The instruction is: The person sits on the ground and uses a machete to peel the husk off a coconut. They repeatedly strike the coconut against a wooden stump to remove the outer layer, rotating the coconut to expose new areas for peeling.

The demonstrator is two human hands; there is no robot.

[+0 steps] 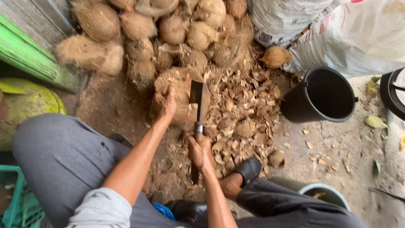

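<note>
Left hand (pixel 165 104) clamped on top of coconut (pixel 179 95), pressing it to the ground. Right hand (pixel 199 151) closed around cleaver (pixel 196 105) handle. Cleaver long axis runs near-vertical in view, blade pointing away from the person, flat end against the coconut's right side. Husk chips (pixel 244 109) spread right of coconut. Coconut pile (pixel 160 33) just beyond it. Black bucket (pixel 320 95) well right of coconut.

A coconut (pixel 177 95) sits on the ground amid husk scraps (pixel 244 114). Behind it lies a heap of coconuts (pixel 168 29); to its right stands a bucket (pixel 320 95), with sacks (pixel 337 29) behind that bucket.
</note>
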